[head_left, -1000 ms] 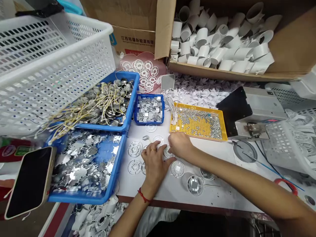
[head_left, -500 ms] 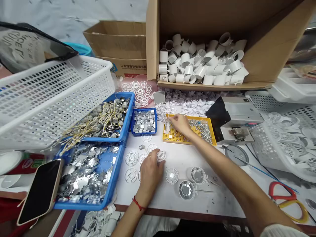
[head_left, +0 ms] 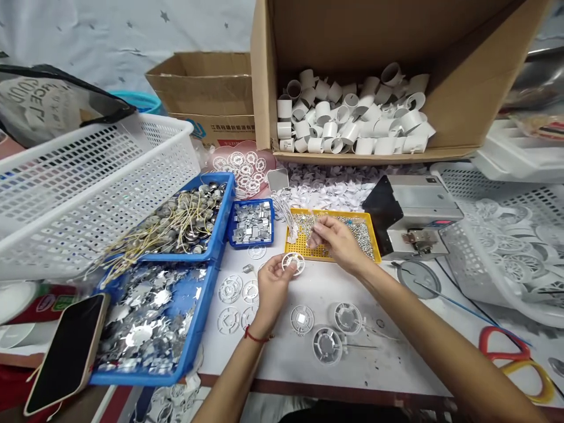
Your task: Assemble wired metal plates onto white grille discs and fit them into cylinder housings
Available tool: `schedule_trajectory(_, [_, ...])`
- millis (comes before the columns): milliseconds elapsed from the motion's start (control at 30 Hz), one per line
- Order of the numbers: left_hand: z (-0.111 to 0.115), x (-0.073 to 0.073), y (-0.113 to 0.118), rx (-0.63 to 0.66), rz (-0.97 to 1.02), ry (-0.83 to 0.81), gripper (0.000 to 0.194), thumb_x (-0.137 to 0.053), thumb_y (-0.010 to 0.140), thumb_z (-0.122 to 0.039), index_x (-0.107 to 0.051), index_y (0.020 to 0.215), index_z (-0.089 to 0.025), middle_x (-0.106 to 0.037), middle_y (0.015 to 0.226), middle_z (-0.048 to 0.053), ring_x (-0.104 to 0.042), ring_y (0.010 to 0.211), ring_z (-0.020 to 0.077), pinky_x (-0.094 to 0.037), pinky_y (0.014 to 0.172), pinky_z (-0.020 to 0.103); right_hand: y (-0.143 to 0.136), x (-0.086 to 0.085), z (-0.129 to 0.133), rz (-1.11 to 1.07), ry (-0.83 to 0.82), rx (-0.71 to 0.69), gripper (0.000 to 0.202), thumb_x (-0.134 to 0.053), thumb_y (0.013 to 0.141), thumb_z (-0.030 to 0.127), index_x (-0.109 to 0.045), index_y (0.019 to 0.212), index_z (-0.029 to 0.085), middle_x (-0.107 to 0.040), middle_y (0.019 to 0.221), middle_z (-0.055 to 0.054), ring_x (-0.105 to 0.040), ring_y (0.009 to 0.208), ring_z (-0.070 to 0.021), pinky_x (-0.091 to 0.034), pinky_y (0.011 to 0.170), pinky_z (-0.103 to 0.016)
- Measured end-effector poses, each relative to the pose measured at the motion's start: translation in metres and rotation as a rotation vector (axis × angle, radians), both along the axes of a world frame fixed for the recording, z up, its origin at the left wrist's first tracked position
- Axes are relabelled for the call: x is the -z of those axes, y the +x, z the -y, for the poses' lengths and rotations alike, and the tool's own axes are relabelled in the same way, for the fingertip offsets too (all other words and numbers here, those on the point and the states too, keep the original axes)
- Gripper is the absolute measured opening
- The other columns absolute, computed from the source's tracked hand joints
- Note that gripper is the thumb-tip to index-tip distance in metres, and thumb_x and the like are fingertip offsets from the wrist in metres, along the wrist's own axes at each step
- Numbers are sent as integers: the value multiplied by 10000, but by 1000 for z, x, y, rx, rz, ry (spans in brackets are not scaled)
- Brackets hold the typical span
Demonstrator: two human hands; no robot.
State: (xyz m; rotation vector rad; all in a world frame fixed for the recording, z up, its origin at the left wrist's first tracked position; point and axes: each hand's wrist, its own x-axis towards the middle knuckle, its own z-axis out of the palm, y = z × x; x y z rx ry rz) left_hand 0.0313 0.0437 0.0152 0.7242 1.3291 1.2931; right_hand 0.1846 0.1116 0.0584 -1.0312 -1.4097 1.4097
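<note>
The left hand (head_left: pixel 269 289) was raised slightly over the table (head_left: pixel 374 365) and gripped a white spoked ring (head_left: pixel 296 262) between thumb and fingers. The ring was near the front edge of the yellow tray (head_left: pixel 304 245), with its face showing.

The right hand (head_left: pixel 338 242) was over that tray, which contained small metal parts. Its fingertips were drawn close together; whether they were fully closed, or closed on a small part, could not be told. A bundle of white wires (head_left: pixel 284 211) lay across the tray's left end.

On the table, just right of the left wrist, lay a white disc (head_left: pixel 302 318) with a square at its centre. Two wheels with wire leads, an upper one (head_left: pixel 348 318) and a lower one (head_left: pixel 326 345), lay further right. More ring parts (head_left: pixel 229 320) lay flat to the left of the left hand.

A small blue tray (head_left: pixel 272 220) of metal pieces stood left of the yellow one. A metal-cased machine (head_left: pixel 420 200) stood to the right, and a cardboard box (head_left: pixel 462 117) of white tubes (head_left: pixel 348 128) stood behind.
</note>
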Motion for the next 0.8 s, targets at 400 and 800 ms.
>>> schedule_trajectory(400, [10, 13, 20, -95, -25, 16, 436, -772, 622, -356, -604, 956, -132, -729, 856, 84, -694, 677, 176, -580, 565, 276, -7, 44, 56, 549, 355, 196, 125, -563, 778, 219, -596, 661, 186, -651, 639, -20, -566, 582, -134, -397, 553, -243])
schedule_trajectory(800, [19, 11, 14, -133, -347, 92, 269, -721, 708, -310, -681, 924, -156, -737, 839, 69, -698, 749, 185, -559, 692, 285, -8, 50, 67, 873, 769, 119, 231, -491, 861, 161, -589, 652, 186, -633, 642, -44, -551, 606, -147, -292, 557, -284])
